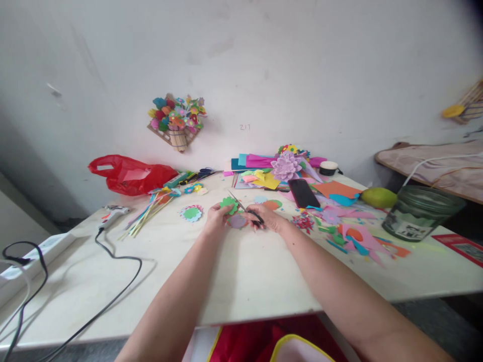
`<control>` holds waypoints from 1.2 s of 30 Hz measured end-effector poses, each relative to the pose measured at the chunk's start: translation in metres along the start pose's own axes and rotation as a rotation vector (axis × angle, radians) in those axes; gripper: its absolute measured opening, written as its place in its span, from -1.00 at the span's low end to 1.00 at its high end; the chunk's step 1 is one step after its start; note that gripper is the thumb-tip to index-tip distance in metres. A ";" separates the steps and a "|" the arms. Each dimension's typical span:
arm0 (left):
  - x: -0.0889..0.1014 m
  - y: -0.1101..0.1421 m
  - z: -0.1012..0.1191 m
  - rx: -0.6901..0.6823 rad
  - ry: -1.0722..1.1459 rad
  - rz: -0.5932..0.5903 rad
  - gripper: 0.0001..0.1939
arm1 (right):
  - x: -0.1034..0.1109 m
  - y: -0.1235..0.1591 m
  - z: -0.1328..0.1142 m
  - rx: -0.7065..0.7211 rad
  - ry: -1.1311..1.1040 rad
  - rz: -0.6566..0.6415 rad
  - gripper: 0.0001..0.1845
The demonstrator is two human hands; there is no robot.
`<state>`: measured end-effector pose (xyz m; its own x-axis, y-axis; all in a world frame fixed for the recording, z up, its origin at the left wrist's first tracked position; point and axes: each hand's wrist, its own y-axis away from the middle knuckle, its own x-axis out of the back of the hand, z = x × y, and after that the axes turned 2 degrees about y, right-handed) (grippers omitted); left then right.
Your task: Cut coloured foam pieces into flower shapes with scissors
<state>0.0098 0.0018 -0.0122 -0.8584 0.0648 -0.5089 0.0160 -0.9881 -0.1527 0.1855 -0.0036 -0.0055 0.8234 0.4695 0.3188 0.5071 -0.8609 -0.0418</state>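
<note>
My left hand (216, 218) is closed on a green scalloped paper flower (228, 204), held just above the table. Around the handles of a pair of black-handled scissors (255, 216) my right hand (267, 217) is wrapped, and the blades point up and left at the flower's right edge. Beneath the hands lies a purple round cutout (237, 221). To the left rests a stack of scalloped discs (191, 213) with a green one on top. Behind my right hand are orange and blue discs (271, 203).
At left are a glue gun (115, 216) with a trailing cord, a power strip (49, 249), coloured sticks (151, 213) and a red plastic bag (136, 175). Rightward lie a phone (303, 193), paper scraps (358, 239), a yellow-green fruit (379, 197) and a glass jar (418, 213).
</note>
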 end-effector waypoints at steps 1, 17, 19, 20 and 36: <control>0.000 0.000 0.000 0.000 0.004 0.001 -0.76 | 0.000 0.000 0.000 -0.001 0.002 0.002 -0.69; 0.000 0.000 0.000 -0.001 0.007 -0.008 -0.74 | -0.001 0.003 -0.004 0.002 -0.006 -0.003 -0.70; 0.000 0.000 0.000 -0.004 0.013 -0.005 -0.74 | -0.001 0.003 -0.004 0.006 -0.009 -0.007 -0.70; 0.000 0.000 0.000 -0.005 0.015 -0.003 -0.74 | -0.001 0.003 -0.004 0.006 -0.012 -0.008 -0.70; 0.003 -0.001 -0.002 -0.015 0.013 -0.017 -0.74 | -0.002 0.002 -0.004 -0.005 -0.018 -0.001 -0.68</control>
<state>0.0083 0.0037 -0.0156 -0.8519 0.0831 -0.5171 0.0096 -0.9847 -0.1740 0.1838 -0.0070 -0.0021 0.8273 0.4739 0.3017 0.5069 -0.8612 -0.0370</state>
